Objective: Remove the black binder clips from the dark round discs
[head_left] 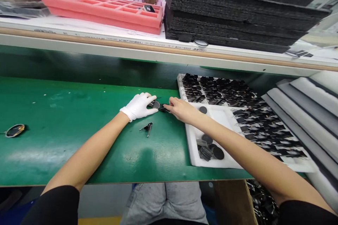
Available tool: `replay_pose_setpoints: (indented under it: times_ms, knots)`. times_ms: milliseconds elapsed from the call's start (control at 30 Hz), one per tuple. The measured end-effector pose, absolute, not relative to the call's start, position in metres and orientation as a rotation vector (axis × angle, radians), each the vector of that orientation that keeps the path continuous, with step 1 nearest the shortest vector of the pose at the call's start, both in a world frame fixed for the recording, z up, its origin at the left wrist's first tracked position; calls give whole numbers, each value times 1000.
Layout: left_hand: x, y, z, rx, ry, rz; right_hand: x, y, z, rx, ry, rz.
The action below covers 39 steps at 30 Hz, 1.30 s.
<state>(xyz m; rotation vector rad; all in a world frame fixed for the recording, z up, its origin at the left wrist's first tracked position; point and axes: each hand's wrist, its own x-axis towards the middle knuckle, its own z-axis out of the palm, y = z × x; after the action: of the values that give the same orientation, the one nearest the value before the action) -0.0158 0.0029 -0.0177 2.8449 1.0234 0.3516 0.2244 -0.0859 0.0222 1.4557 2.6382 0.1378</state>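
Note:
My left hand [139, 106], in a white glove, is closed around a small round dark disc [156, 104] with a pale rim, just above the green table. My bare right hand [179, 108] pinches a black binder clip [164, 108] against the disc's right side. Whether the clip's jaws grip the disc's edge is too small to tell. Another black binder clip [147, 128], its wire handles spread, lies on the table just below my hands.
Beside my right forearm, a white foam tray [194, 154] holds loose dark discs [208, 150] and rows of binder clips [219, 89]. Foam sheets [301, 112] lean at far right. An oval part [15, 130] lies left. Above, a shelf bears a pink foam tray [105, 15] and black foam [232, 17]; a person sits beyond.

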Motion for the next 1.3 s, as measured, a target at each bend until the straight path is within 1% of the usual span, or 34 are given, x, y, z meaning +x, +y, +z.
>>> replay_pose_setpoints:
  times_ms: [100,167,200,267,333,400,500,667,867,1067,1300]
  knots:
    - [-16,8,-18,2862,978,333,231,-78,29,1456,2731,-148]
    - [-15,9,-18,2899,958,349,225,-71,33,1549,2807,-277]
    - [-15,10,-18,2916,949,362,220,-67,34,1667,2831,-305]
    - [-14,11,-19,2934,938,366,204,-57,33,2077,2784,-325]
    - [-14,12,-18,2934,933,348,187,-45,28,2536,2550,-379]
    - [-13,12,-18,2934,915,330,173,-34,19,2774,2281,-426]
    - [-12,12,-16,2942,845,305,166,-23,4,2740,2146,-454]
    - [-12,10,-14,2889,807,302,173,-25,-15,2683,2191,-654]
    - [-13,10,-13,2821,821,277,181,-33,-22,2778,2227,-563]
    - [-4,9,-18,2831,750,262,184,-38,-25,2878,2257,-643]
    - [0,12,-27,2837,735,251,184,-37,-28,2897,2282,-676]
